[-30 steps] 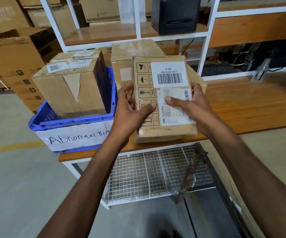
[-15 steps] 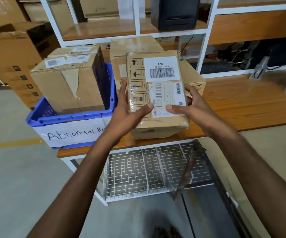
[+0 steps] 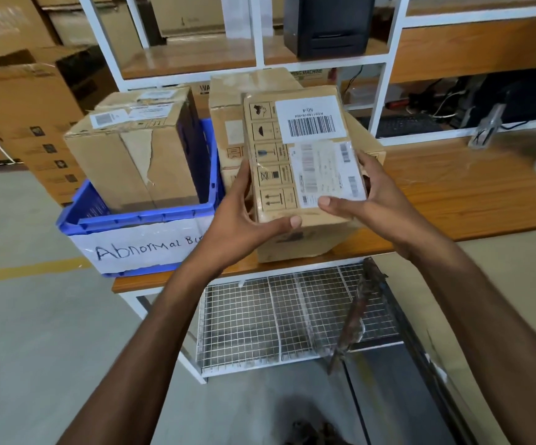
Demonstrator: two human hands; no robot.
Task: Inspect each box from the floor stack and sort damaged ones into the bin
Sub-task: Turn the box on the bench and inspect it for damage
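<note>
The left hand (image 3: 244, 216) and right hand (image 3: 377, 200) clamp the box (image 3: 305, 155) near the surface's (image 3: 453, 200) front edge. The wood runs on rightward, and the box's underside is hidden.

Right of the stacked brown cardboard boxes (image 3: 247, 89), the wooden table top (image 3: 453, 194) lies open; leftward, the blue plastic bin (image 3: 138, 219) blocks passage.

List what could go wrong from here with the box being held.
1. The left hand and right hand grip the labelled box by its near half only, so it may tip or slip.
2. The lower box sits at the front edge of the table. A bump could knock it off.
3. Only the box's top face shows, so damage on hidden faces might be missed.
</note>
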